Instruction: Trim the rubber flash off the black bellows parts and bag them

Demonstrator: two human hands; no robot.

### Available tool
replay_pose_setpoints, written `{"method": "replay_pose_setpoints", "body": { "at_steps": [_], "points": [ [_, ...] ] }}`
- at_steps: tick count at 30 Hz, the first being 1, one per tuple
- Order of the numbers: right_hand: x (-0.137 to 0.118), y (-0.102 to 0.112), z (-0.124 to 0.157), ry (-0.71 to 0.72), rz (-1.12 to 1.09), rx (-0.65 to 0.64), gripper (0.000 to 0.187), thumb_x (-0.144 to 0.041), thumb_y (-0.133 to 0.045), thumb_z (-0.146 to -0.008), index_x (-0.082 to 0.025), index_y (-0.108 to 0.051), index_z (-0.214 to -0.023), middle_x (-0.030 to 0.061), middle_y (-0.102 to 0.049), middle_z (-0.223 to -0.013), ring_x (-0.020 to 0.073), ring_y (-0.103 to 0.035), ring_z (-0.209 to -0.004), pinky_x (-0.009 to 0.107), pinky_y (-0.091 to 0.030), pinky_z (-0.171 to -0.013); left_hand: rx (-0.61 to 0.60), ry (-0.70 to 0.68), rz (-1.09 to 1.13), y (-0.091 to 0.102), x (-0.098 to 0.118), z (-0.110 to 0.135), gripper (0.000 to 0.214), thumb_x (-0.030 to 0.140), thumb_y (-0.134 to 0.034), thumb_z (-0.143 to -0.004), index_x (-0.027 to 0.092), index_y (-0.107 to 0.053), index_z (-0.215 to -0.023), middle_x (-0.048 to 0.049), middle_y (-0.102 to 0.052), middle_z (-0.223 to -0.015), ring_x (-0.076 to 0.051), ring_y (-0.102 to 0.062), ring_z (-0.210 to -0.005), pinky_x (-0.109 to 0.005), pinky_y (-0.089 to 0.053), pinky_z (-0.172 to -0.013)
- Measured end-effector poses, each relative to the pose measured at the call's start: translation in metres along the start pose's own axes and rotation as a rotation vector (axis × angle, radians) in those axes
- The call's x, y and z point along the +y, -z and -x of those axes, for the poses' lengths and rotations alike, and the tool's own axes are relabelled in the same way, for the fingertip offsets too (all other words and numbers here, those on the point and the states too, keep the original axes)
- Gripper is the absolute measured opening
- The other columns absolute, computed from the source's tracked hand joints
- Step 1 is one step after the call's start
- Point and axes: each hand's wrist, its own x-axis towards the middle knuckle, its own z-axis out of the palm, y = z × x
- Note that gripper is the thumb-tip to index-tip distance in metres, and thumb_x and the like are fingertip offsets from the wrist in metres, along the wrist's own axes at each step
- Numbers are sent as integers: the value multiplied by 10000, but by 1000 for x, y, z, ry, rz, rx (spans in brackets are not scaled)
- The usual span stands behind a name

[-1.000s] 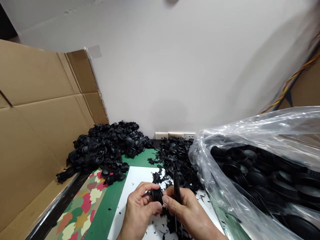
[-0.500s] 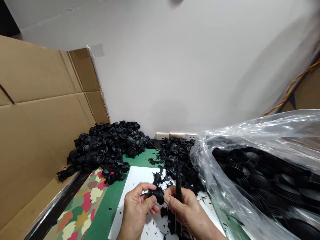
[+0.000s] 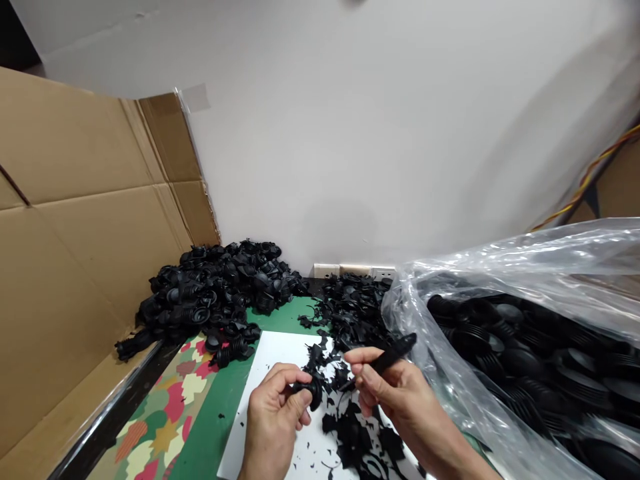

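many black scraps [image 3: 353, 437] between the hands [image 3: 274, 415]

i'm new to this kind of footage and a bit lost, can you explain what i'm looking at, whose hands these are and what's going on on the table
There's no machine here: these are a person's bare hands. Every picture comes from one camera on that person's head, looking forward and down.

The left hand pinches a small black part between thumb and fingers. The right hand holds a black pen-like tool; its tip is hard to make out.

Below them, a white board strewn with black scraps lies on a green surface. Behind, to the left, is a heap of black parts, beside a cardboard panel. On the right, an open clear plastic bag holds ribbed, round black pieces.
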Motion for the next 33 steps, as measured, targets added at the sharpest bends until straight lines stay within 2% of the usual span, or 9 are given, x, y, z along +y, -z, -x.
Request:
{"method": "replay_pose_setpoints", "body": {
  "at_steps": [4, 9, 16, 22, 28, 33],
  "points": [
    [-2, 0, 5, 203, 110, 0, 341, -476, -691, -710, -187, -713, -891, 28, -599, -792, 132, -569, -573, 289, -469, -576, -5, -32, -19, 0, -2, 1, 54, 176, -663, -629, 179, -697, -672, 11, -591, -790, -36, -490, -395, -163, -394, -378],
    [6, -3, 9, 261, 229, -6, 287, -437, -660, -754, -176, -684, -870, 61, -655, -778, 210, -658, -658, 338, -544, -621, -30, -38, -76, 0, -2, 3, 64, 162, -633, -661, 183, -686, -690, 14, -577, -771, -61, -483, -443, -169, -410, -389],
    [19, -8, 8, 482, 362, -4, 184, -373, -642, -780, -193, -677, -803, 50, -649, -743, 169, -632, -577, 256, -534, -511, -79, -63, -147, 0, -5, 5, 78, 159, -606, -696, 188, -673, -725, 1, -562, -782, -106, -487, -527, -199, -426, -435],
    [13, -10, 9, 547, 428, -44, 103, -306, -644, -793, -208, -671, -804, 33, -649, -747, 166, -637, -618, 257, -531, -561, -98, -66, -174, 0, -6, 5, 77, 166, -596, -700, 181, -665, -729, -9, -558, -787, -117, -479, -546, -209, -411, -453],
    [15, -15, 10, 754, 517, -31, 109, -295, -606, -821, -214, -653, -765, 22, -643, -689, 157, -619, -605, 231, -508, -548, -86, -84, -183, 0, -3, 4, 63, 167, -596, -694, 173, -659, -699, -10, -561, -752, -110, -465, -518, -211, -389, -453],
    [11, -14, 14, 841, 754, -149, 132, -187, -525, -858, -209, -656, -854, 67, -661, -761, 162, -636, -640, 232, -510, -550, -112, -71, -158, -2, -1, 7, 47, 162, -617, -675, 172, -659, -655, -2, -559, -708, -102, -473, -496, -201, -372, -431]
  ]
}}
